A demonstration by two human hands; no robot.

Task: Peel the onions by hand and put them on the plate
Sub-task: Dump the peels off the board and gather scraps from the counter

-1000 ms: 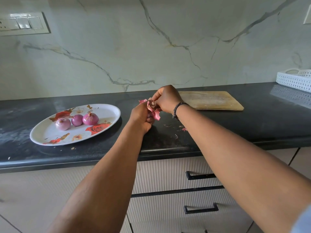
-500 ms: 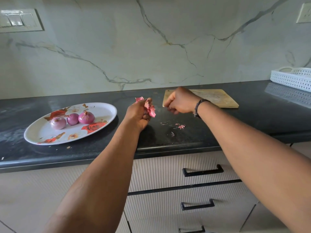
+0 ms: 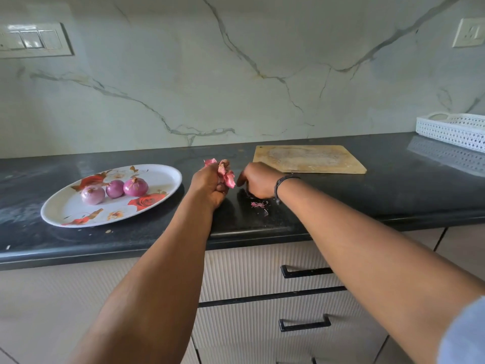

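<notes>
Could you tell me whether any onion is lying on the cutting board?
No, the cutting board is bare; three onions sit on the plate.

One head-worn wide-angle view looks forward and down along both forearms onto the nearby counter point(image 3: 341, 195) and wall.

At left centre, a white plate point(image 3: 162, 177) with red and orange roses holds three purple-pink onions point(image 3: 114, 188). Pink peels point(image 3: 227, 174) sit mid-frame on the black countertop point(image 3: 393, 190); grey-veined pale marble wall point(image 3: 236, 74) above.
</notes>
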